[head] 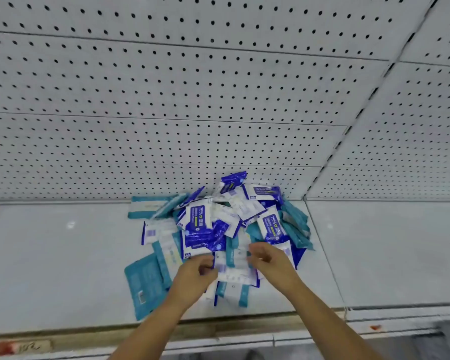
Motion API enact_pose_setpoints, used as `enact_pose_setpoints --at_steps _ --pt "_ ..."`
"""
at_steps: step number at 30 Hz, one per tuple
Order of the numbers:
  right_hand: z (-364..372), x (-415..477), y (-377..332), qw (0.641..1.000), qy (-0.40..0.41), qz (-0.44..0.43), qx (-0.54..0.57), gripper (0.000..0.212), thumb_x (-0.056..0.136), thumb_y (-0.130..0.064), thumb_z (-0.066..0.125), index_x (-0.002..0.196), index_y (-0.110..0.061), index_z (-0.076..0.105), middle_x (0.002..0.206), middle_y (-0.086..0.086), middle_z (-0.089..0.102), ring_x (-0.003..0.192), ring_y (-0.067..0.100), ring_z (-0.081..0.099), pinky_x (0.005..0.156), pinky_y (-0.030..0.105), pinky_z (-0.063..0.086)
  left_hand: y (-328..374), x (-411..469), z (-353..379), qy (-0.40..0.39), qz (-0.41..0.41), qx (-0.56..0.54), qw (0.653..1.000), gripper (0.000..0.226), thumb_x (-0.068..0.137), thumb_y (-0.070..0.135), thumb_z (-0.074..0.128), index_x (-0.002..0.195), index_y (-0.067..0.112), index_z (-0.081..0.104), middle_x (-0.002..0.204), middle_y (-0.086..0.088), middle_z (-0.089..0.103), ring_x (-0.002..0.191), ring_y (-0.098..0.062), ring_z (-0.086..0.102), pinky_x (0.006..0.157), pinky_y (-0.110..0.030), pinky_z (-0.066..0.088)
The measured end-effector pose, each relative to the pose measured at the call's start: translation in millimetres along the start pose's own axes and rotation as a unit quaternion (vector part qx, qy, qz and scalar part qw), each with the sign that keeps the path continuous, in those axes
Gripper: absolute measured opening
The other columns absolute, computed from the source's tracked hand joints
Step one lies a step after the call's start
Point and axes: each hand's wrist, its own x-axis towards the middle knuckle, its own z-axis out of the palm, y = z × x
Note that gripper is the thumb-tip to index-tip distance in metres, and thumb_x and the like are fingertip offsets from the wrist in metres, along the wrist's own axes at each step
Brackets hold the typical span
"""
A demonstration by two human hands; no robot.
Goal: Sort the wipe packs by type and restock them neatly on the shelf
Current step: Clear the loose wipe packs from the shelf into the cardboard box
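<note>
Nothing sorted: blue and teal plastic wipe packs [205, 229] heaped on white metal shelf [50, 255]; left hand [196, 275] and right hand [268, 258] pinch one white-backed pack [234, 266].

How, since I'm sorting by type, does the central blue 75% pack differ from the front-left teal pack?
Colour: the blue 75% pack is blue and white, the teal pack teal. Pose: the blue 75% pack tops the pile, the teal pack lies on the shelf. Both: flat pouches.
</note>
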Motion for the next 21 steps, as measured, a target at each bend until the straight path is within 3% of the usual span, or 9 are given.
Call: enact_pose_setpoints --at_steps 3,6,9,12,15,18,21 --pt "-17 6 9 0.995 0.068 -0.027 -0.074 0.029 0.088 -0.019 0.073 0.114 -0.03 0.063 0.117 -0.012 0.063 0.109 0.005 0.06 0.089 0.01 0.046 1 11 11 0.03 -0.01 0.053 0.998 0.006 0.088 0.027 0.074 0.084 0.024 0.069 0.082 0.002 0.072 0.079 -0.014 0.067 0.082 -0.039 0.056" --pt "-41 10 21 0.961 0.17 -0.016 -0.218 0.044 0.081 -0.032 0.077 0.121 -0.032 0.059 0.124 -0.009 0.055 0.112 0.013 0.056 0.097 0.031 0.042 10 18 25 0.057 -0.048 0.099 0.992 0.029 0.087 0.047 0.07 0.082 0.018 0.063 0.078 0.004 0.067 0.076 -0.014 0.064 0.074 -0.038 0.054" --pt "-56 12 28 0.946 0.128 0.025 -0.297 0.067 0.072 -0.046 0.079 0.13 -0.034 0.048 0.134 -0.008 0.046 0.128 0.015 0.043 0.108 0.042 0.032 16 23 42 0.081 -0.096 0.164 0.978 0.055 0.078 0.069 0.066 0.1 0.02 0.054 0.098 0.01 0.06 0.094 -0.014 0.062 0.075 -0.032 0.05" --pt "-58 15 31 0.925 0.088 0.022 -0.369 0.074 0.074 -0.049 0.078 0.136 -0.032 0.041 0.139 -0.005 0.041 0.133 0.016 0.038 0.109 0.039 0.03 20 29 55 0.118 -0.119 0.212 0.963 0.069 0.07 0.081 0.062 0.105 0.025 0.045 0.102 0.007 0.059 0.099 -0.017 0.06 0.086 -0.039 0.052" --pt "-58 20 35 0.927 0.084 0.035 -0.365 0.075 0.073 -0.048 0.08 0.134 -0.029 0.042 0.136 -0.002 0.043 0.127 0.016 0.046 0.106 0.036 0.038 27 32 63 0.143 -0.118 0.198 0.963 0.064 0.072 0.075 0.067 0.103 0.024 0.041 0.098 0.007 0.06 0.095 -0.018 0.061 0.087 -0.04 0.05" --pt "-60 24 36 0.948 0.067 0.066 -0.304 0.074 0.071 -0.042 0.085 0.13 -0.026 0.044 0.13 0.0 0.046 0.116 0.017 0.055 0.093 0.032 0.05 34 35 66 0.141 -0.123 0.119 0.975 0.056 0.078 0.051 0.079 0.105 0.02 0.041 0.097 0.005 0.058 0.09 -0.018 0.06 0.077 -0.035 0.052" --pt "-68 28 36 0.95 0.031 0.08 -0.3 0.057 0.071 -0.039 0.086 0.116 -0.023 0.054 0.115 -0.006 0.055 0.107 0.013 0.059 0.087 0.028 0.052 36 37 67 0.14 -0.125 0.071 0.98 0.057 0.076 0.031 0.086 0.108 0.021 0.039 0.098 0.004 0.058 0.089 -0.017 0.06 0.071 -0.03 0.048"
